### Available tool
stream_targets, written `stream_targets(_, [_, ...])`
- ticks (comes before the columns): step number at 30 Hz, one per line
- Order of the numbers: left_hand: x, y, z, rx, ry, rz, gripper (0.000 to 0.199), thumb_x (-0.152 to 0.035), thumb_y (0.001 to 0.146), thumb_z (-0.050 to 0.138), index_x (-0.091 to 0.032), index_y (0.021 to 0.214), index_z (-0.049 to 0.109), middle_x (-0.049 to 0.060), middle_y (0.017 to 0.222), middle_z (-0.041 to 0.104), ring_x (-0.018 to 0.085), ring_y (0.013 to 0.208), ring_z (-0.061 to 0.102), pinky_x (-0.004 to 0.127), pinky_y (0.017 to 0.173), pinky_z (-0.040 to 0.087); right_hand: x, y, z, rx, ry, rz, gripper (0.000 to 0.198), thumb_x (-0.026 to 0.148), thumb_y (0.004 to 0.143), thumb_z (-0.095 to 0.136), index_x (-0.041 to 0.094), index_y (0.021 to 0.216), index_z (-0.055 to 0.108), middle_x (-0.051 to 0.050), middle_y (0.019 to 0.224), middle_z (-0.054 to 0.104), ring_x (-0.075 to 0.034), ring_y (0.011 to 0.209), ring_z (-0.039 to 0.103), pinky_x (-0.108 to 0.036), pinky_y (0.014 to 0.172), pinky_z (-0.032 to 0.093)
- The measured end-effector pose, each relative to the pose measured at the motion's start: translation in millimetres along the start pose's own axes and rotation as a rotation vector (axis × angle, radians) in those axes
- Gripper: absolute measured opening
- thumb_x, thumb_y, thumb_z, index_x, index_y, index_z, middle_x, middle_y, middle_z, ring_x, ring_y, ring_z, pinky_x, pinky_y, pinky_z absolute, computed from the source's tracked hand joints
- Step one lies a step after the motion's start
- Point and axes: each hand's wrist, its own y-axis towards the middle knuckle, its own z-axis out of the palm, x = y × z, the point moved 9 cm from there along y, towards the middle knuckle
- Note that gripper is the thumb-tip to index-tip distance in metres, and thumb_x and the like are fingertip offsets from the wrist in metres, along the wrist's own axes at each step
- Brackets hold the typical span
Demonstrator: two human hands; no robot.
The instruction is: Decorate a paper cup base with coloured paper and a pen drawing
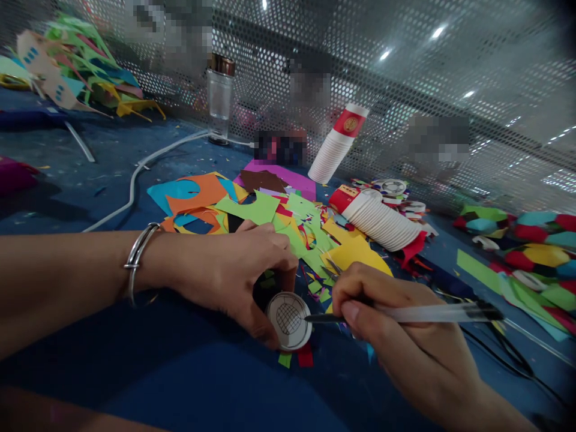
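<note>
My left hand (pixel 243 273) grips a small round white piece (pixel 294 342) by its edge, thumb below and fingers curled over the top. It looks like the base of a paper cup, and a rounded shape filled with black grid lines is drawn on it. In my right hand (pixel 382 318) is a pen (pixel 427 313) with a clear barrel and dark ends. The pen's tip reaches the right side of the drawing; whether it touches, I cannot tell. A thin grey pointed tool (pixel 332 269) shows just behind my right fingers, mostly hidden.
Coloured paper scraps (pixel 252 207) spread beyond my hands. One stack of paper cups (pixel 337 144) leans upright; another stack (pixel 378 219) lies sideways. A glass bottle (pixel 219 99) stands by the perforated metal screen (pixel 387 72). A white cable (pixel 132 186) crosses the blue table (pixel 180 372).
</note>
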Motion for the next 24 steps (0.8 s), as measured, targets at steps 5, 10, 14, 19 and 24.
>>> stream_targets(5, [-1,-1,0,0.003,-0.017,0.021,0.048,-0.051,0.067,0.093,-0.023,0.101,0.074,0.001,0.099,0.065,0.023,0.097,0.055,0.033,0.08,0.036,2,1,0,-0.007,-0.029,0.01,0.023,0.015,0.093,0.049,0.021,0.074,0.059,0.004,0.061,0.058,-0.01,0.052,0.051,-0.024,0.048,0.038])
stream_targets(10, [-3,-1,0,0.012,-0.011,0.029,0.044,-0.047,0.07,0.091,-0.024,0.103,0.074,0.0,0.1,0.063,0.023,0.101,0.054,0.035,0.085,0.035,6,0,0,-0.04,0.003,0.001,0.023,0.014,0.092,0.048,0.022,0.074,0.059,0.005,0.06,0.056,-0.009,0.051,0.052,-0.024,0.049,0.039])
stream_targets(14, [-4,-1,0,0.012,0.003,0.055,0.044,-0.045,0.07,0.093,-0.024,0.104,0.074,0.001,0.102,0.064,0.024,0.101,0.053,0.034,0.086,0.035,9,0,3,-0.013,0.047,-0.023,0.022,0.012,0.09,0.049,0.021,0.074,0.06,0.006,0.06,0.058,-0.009,0.051,0.051,-0.023,0.049,0.039])
stream_targets(19, [-4,-1,1,-0.02,0.024,0.088,0.046,-0.049,0.068,0.095,-0.024,0.1,0.073,-0.001,0.1,0.063,0.024,0.101,0.052,0.035,0.088,0.033,8,0,11,0.047,0.084,-0.024,0.022,0.012,0.092,0.047,0.021,0.075,0.058,0.006,0.061,0.056,-0.008,0.052,0.049,-0.022,0.049,0.037])
stream_targets(24, [-5,-1,2,-0.022,0.023,0.093,0.047,-0.048,0.068,0.096,-0.024,0.1,0.073,-0.001,0.099,0.064,0.023,0.098,0.053,0.035,0.087,0.032,11,1,13,0.054,0.099,-0.053,0.021,0.012,0.092,0.047,0.021,0.075,0.058,0.006,0.062,0.056,-0.007,0.052,0.048,-0.021,0.048,0.036])
